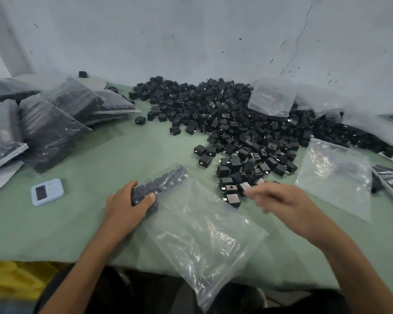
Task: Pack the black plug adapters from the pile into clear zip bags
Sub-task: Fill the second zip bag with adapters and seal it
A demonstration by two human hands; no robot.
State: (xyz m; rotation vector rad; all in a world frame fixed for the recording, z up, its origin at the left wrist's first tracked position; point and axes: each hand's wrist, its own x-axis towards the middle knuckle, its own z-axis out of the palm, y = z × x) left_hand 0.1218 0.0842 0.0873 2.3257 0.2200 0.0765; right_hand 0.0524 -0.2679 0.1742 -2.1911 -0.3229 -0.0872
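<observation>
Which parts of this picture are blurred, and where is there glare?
Head view: the right hand is smeared by motion; the left hand, gripping the clear zip bag, is sharp; white glare streaks that bag; the wide lens bends the table.

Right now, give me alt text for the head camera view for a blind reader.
A person's left hand grips a row of adapters inside a clear zip bag on a green table; the blurred right hand reaches toward the near edge of a pile of black plug adapters. Filled bags lie stacked at left.
</observation>
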